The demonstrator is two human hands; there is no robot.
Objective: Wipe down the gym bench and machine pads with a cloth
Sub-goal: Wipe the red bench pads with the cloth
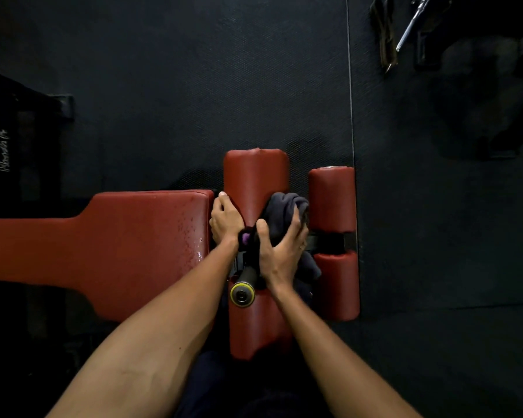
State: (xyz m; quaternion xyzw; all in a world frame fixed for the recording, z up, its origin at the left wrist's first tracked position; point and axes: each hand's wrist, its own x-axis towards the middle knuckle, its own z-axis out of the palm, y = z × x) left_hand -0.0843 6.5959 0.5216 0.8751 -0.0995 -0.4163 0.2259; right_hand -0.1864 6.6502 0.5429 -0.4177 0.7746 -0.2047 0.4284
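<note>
— Where is our cloth?
— Our right hand (280, 248) clasps the dark grey bunched cloth (284, 209), fingers curled over it, pressing it onto the red padded vinyl roller (255, 176).
— And our left hand (225, 220)?
— Just beside the right, gripping that roller's left flank, we think; its fingertips are hidden. The flat red vinyl bench pad (118, 245) lies to its left, speckled with droplets.

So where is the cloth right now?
In the head view, the dark cloth is near the middle, bunched under the right hand on the tall red roller pad, left of the shorter pad.
</note>
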